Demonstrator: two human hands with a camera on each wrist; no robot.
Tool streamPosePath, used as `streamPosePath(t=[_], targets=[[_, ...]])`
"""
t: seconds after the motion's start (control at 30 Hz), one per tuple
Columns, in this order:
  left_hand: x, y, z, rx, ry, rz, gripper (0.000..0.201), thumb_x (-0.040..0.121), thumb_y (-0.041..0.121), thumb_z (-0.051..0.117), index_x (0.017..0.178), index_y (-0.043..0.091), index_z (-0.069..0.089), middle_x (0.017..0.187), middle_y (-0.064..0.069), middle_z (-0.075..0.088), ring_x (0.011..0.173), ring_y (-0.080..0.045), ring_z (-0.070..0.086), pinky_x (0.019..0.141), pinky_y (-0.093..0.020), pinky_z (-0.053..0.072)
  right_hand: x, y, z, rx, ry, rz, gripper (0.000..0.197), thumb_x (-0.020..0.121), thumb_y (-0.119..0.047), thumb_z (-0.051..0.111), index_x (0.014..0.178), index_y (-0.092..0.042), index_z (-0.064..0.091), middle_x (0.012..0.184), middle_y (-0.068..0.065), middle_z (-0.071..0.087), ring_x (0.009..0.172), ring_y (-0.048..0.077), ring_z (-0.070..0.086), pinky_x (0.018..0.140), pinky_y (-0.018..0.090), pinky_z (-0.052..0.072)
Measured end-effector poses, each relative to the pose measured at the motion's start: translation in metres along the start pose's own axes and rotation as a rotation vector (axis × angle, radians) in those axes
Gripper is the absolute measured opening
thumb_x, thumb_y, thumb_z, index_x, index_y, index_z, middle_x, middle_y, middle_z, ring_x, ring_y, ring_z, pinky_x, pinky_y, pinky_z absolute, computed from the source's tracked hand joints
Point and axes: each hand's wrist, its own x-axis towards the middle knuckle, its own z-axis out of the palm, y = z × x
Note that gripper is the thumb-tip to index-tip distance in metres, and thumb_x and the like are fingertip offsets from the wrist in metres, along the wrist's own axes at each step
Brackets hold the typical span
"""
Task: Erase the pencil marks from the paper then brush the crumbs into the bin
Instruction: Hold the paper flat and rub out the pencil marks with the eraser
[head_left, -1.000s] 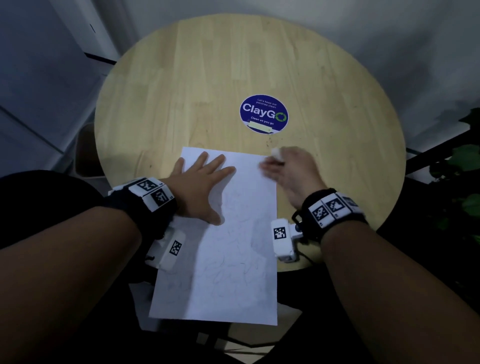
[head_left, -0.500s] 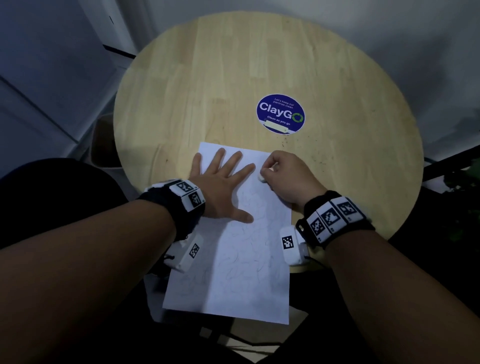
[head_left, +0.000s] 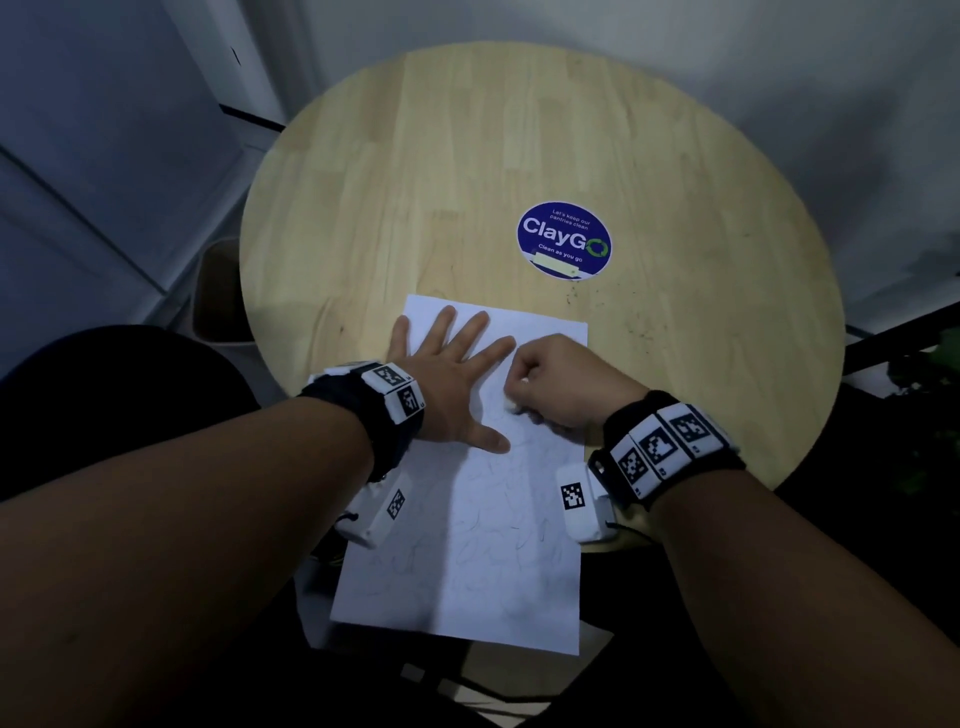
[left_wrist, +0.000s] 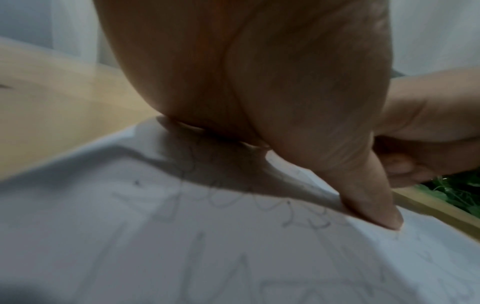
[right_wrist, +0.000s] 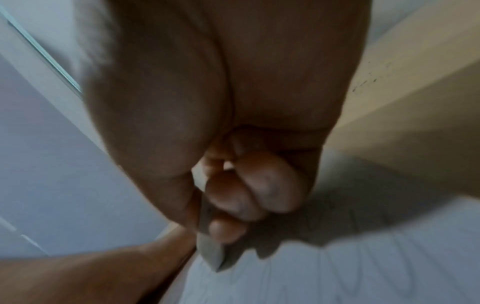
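Observation:
A white sheet of paper (head_left: 467, 545) with faint pencil scribbles lies on the round wooden table (head_left: 415, 156), its near end hanging over the table's edge. My left hand (head_left: 447, 374) lies flat on the sheet's upper left, fingers spread. In the left wrist view the left hand (left_wrist: 259, 102) presses the paper (left_wrist: 182, 246). My right hand (head_left: 561, 384) is curled just right of it and pinches a small white eraser (head_left: 511, 408), tip down on the sheet. The right wrist view shows the eraser (right_wrist: 210, 253) between thumb and fingers (right_wrist: 259, 185) of the right hand.
A round blue "ClayGo" sticker (head_left: 563, 240) sits on the table beyond the paper. Dark crumbs (head_left: 574, 299) speckle the wood near it. A beige bin (head_left: 218, 291) stands on the floor left of the table. Green plant leaves (head_left: 930, 364) show at the right.
My right hand with the eraser came down from off the paper's top right corner onto the sheet, close beside my left hand. The left hand stays flat on the paper.

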Motion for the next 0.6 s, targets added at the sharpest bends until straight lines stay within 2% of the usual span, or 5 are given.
streamPosePath(t=[0.07,0.17,0.33,0.47,0.6], targets=[[0.0008,0.0003,-0.0002,0.009,-0.004,-0.003,0.128,0.068,0.103,0.047,0.156,0.050,-0.029,0.166,0.010,-0.041,0.154,-0.028,-0.038,0.118,-0.072,-0.017,0.0006,0.0002,-0.0011,-0.029,0.012,-0.019,0.014,0.094,-0.012,0.066,0.083,-0.016,0.074,0.064,-0.007,0.074,0.050,0.003,0.063,0.052,0.022,0.045],[0.0008,0.0008,-0.0004,0.011,-0.012,-0.010,0.127,0.069,0.103,0.046,0.156,0.051,-0.030,0.166,0.010,-0.041,0.154,-0.028,-0.037,0.119,-0.072,-0.016,0.0068,0.0026,-0.0059,-0.095,0.264,-0.062,0.015,0.095,-0.018,0.067,0.081,-0.022,0.072,0.071,-0.007,0.071,0.069,0.009,0.065,0.058,0.026,0.043],[0.0021,0.0006,0.0003,0.020,-0.005,-0.011,0.127,0.068,0.104,0.045,0.156,0.050,-0.029,0.166,0.009,-0.042,0.154,-0.029,-0.037,0.119,-0.073,-0.016,-0.0019,0.0033,-0.0036,-0.067,0.010,-0.060,0.014,0.093,-0.012,0.066,0.083,-0.018,0.074,0.064,-0.010,0.073,0.054,0.006,0.065,0.058,0.029,0.051],[0.0012,0.0010,-0.0017,0.027,-0.027,-0.011,0.126,0.069,0.103,0.045,0.156,0.050,-0.031,0.165,0.009,-0.042,0.154,-0.030,-0.037,0.119,-0.072,-0.016,0.0060,0.0069,-0.0095,-0.091,0.261,-0.060,0.016,0.096,-0.017,0.068,0.082,-0.023,0.074,0.068,-0.007,0.069,0.062,0.008,0.061,0.061,0.026,0.044],[0.0018,0.0012,-0.0014,0.034,-0.027,-0.013,0.127,0.069,0.103,0.044,0.156,0.049,-0.031,0.165,0.009,-0.043,0.153,-0.030,-0.038,0.119,-0.073,-0.015,0.0022,0.0060,-0.0047,-0.103,0.045,-0.084,0.017,0.097,-0.017,0.068,0.082,-0.024,0.075,0.068,-0.008,0.073,0.060,0.003,0.065,0.067,0.025,0.048]])
